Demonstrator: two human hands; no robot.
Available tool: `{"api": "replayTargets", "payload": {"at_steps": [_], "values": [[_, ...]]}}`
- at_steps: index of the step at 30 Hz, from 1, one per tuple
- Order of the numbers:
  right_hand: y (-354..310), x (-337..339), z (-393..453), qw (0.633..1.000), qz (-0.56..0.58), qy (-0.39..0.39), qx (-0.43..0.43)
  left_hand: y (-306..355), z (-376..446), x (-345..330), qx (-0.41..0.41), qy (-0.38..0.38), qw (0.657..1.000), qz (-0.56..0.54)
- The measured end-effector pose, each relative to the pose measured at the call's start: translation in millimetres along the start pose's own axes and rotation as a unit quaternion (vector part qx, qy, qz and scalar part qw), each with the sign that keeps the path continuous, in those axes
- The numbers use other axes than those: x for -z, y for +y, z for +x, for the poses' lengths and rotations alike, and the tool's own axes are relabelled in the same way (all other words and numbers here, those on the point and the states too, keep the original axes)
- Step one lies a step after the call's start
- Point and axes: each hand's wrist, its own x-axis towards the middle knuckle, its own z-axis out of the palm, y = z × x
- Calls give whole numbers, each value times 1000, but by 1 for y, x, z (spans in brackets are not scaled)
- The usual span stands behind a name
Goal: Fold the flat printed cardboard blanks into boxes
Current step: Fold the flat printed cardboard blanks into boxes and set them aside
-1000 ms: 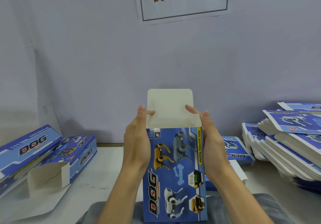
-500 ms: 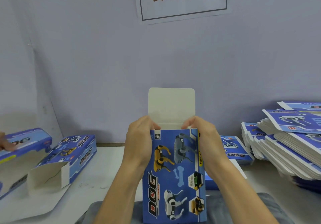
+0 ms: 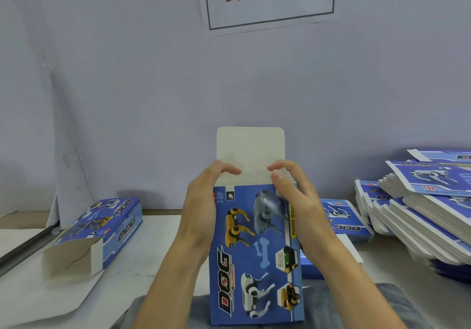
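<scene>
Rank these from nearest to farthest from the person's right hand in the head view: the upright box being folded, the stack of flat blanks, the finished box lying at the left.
1. Upright box: centre, in the right hand.
2. Stack of flat blanks: far right.
3. Finished box: far left, open end facing us.

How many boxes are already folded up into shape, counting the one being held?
2. One box stands upright at the centre between the left hand and right hand, top flap still up. Another folded box lies on the table at left. More may sit outside the view.
</scene>
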Motion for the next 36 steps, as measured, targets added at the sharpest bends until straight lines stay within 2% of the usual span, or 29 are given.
{"api": "replayTargets", "payload": {"at_steps": [6,10,13,18,23,25,27,30,32,36], "values": [[4,-2,1,999,44,9,1,1,-1,-1,25,3,999,-45],[2,-3,1,998,62,20,2,-2,1,1,32,17,999,-13],[2,-3,0,998,57,26,14,-5,1,1,31,24,999,-33],[3,-4,0,999,18,44,26,-3,1,-1,-31,11,999,17],[3,-3,6,997,-10,72,-9,-3,0,-1,12,2,1000,13],[3,-3,7,996,26,83,-30,-6,3,1,27,12,999,35],[5,-3,7,991,66,95,-61,-6,3,1,58,11,998,3],[3,-3,7,994,76,63,-50,-7,2,2,60,-6,998,-22],[0,-5,7,996,73,45,-28,-5,2,0,47,0,999,-16],[1,-9,4,989,81,121,3,-5,-1,-1,35,67,994,-74]]}}
